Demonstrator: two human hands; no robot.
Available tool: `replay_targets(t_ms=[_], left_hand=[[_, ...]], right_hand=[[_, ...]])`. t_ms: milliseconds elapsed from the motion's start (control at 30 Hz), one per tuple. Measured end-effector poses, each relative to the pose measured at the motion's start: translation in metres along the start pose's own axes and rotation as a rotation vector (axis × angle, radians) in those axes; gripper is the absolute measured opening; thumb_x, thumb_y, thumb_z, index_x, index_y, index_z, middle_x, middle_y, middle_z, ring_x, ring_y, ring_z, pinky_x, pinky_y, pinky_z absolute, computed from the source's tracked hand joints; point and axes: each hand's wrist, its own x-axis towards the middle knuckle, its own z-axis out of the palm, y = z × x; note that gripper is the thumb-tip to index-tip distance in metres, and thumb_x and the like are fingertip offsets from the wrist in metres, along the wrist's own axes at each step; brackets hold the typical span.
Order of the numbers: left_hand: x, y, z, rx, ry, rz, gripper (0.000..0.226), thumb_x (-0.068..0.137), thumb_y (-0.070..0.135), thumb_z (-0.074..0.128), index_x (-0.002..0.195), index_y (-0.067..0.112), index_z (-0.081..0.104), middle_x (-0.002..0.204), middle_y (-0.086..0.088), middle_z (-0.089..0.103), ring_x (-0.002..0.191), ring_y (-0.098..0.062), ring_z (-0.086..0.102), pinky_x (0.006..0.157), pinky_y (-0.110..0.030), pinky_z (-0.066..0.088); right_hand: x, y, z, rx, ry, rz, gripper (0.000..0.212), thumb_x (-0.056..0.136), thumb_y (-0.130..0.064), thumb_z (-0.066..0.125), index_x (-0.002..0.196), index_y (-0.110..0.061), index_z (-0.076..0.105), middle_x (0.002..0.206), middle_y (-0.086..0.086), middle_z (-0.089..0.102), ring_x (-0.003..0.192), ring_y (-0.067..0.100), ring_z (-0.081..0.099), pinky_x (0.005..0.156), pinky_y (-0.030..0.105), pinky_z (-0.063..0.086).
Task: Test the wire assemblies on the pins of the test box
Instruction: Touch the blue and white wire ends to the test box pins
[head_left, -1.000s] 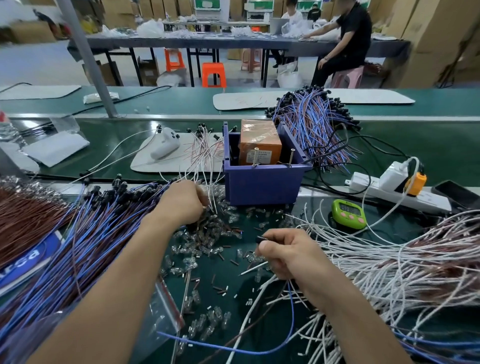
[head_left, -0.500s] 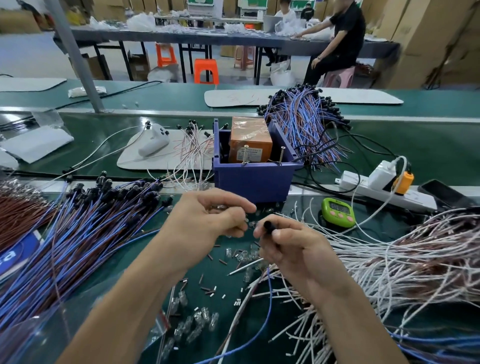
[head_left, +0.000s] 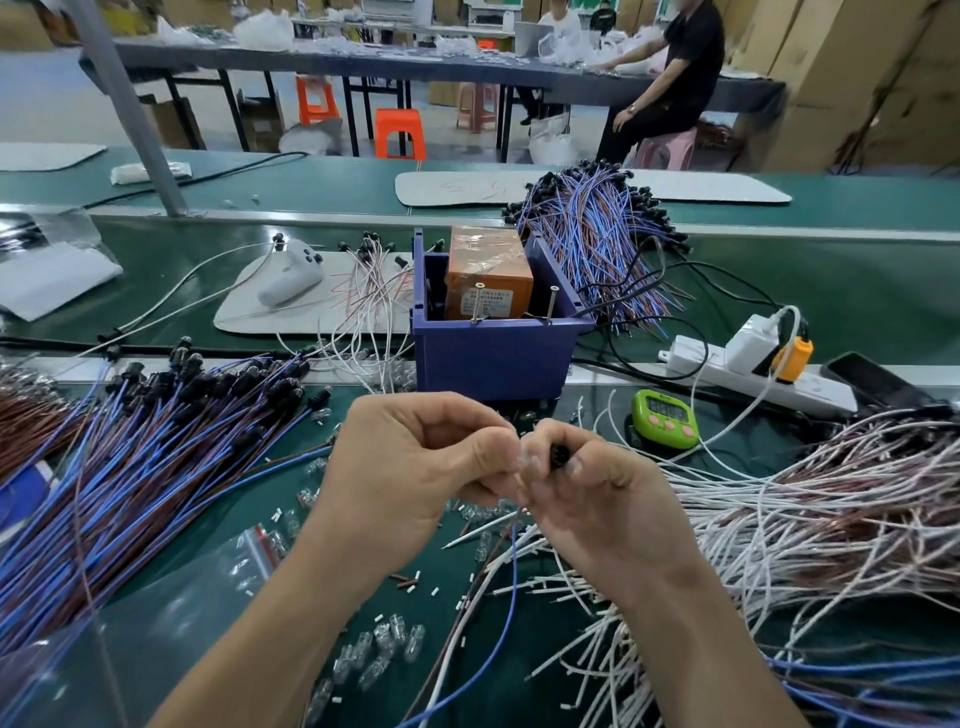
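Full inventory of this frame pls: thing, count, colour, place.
test box: one, purple bin holding an orange unit, bench centre
pins: two, metal, standing at the box's front rim
blue-and-brown wire bundles: two, one left of the hands, one behind the box to its right
white wire pile: one, right of the hands
clear bulbs: many, scattered around and below the hands
timer: one, green, right of the box
power strip: one, white, orange plug in it, far right
handset: one, white, on the pale mat left of the box
wire assembly: one, black socket, blue lead hanging down, between the hands
left hand: pinches at the socket's tip
right hand: grips the socket
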Motion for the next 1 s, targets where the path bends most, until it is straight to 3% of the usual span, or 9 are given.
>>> replay_targets(t_ms=[133, 267, 433, 567, 767, 867, 1000], left_hand=[[-0.001, -0.003, 0.002, 0.019, 0.025, 0.017, 0.021, 0.060, 0.037, 0.085, 0.068, 0.018, 0.080, 0.056, -0.009, 0.069, 0.042, -0.016, 0.060, 0.043, -0.022, 0.049], [-0.002, -0.003, 0.000, 0.050, 0.003, 0.031, 0.013, 0.064, 0.027, 0.086, 0.073, 0.019, 0.082, 0.064, -0.012, 0.074, 0.051, -0.018, 0.069, 0.050, -0.022, 0.055], [-0.003, -0.005, -0.002, 0.120, 0.059, 0.082, 0.010, 0.069, 0.025, 0.086, 0.078, 0.023, 0.083, 0.066, -0.009, 0.075, 0.055, -0.023, 0.073, 0.054, -0.025, 0.058], [-0.003, -0.006, -0.002, 0.220, 0.101, 0.130, 0.009, 0.070, 0.025, 0.086, 0.077, 0.029, 0.082, 0.064, -0.003, 0.075, 0.054, -0.021, 0.072, 0.054, -0.023, 0.058], [-0.001, -0.009, -0.003, 0.271, 0.192, 0.108, 0.011, 0.073, 0.019, 0.088, 0.073, 0.029, 0.082, 0.061, 0.000, 0.074, 0.051, -0.017, 0.071, 0.051, -0.019, 0.055], [0.000, -0.011, -0.004, 0.250, 0.182, 0.072, 0.014, 0.075, 0.014, 0.087, 0.073, 0.026, 0.082, 0.060, -0.004, 0.073, 0.051, -0.018, 0.071, 0.050, -0.020, 0.055], [-0.003, -0.008, -0.006, 0.285, 0.133, 0.178, 0.020, 0.071, 0.016, 0.089, 0.076, 0.034, 0.082, 0.066, 0.002, 0.076, 0.056, -0.015, 0.073, 0.056, -0.020, 0.058]], right_hand=[[0.001, 0.001, -0.001, -0.061, -0.020, -0.007, 0.018, 0.061, -0.013, 0.058, 0.074, -0.003, 0.065, 0.074, 0.009, 0.057, 0.078, 0.028, 0.040, 0.080, 0.043, 0.033], [0.002, 0.004, 0.000, -0.108, 0.013, -0.032, 0.022, 0.064, -0.011, 0.061, 0.082, 0.000, 0.066, 0.078, 0.010, 0.056, 0.084, 0.033, 0.035, 0.087, 0.051, 0.027], [0.003, 0.004, 0.005, -0.175, 0.070, -0.095, 0.025, 0.063, -0.009, 0.067, 0.086, -0.002, 0.074, 0.076, 0.010, 0.060, 0.072, 0.020, 0.048, 0.075, 0.034, 0.040], [0.003, 0.008, 0.008, -0.291, 0.126, -0.163, 0.025, 0.072, 0.000, 0.062, 0.088, -0.009, 0.079, 0.078, 0.010, 0.065, 0.080, 0.026, 0.053, 0.077, 0.035, 0.045], [0.002, 0.009, 0.009, -0.492, 0.147, -0.247, 0.025, 0.080, -0.005, 0.064, 0.096, -0.015, 0.081, 0.086, 0.020, 0.071, 0.084, 0.027, 0.062, 0.079, 0.041, 0.050], [0.001, 0.008, 0.011, -0.529, 0.128, -0.270, 0.026, 0.082, -0.003, 0.064, 0.098, -0.015, 0.080, 0.086, 0.011, 0.074, 0.083, 0.022, 0.067, 0.077, 0.034, 0.055], [0.002, 0.007, 0.012, -0.427, 0.135, -0.272, 0.026, 0.079, -0.002, 0.064, 0.093, -0.015, 0.081, 0.082, 0.006, 0.074, 0.076, 0.017, 0.064, 0.070, 0.025, 0.053]])
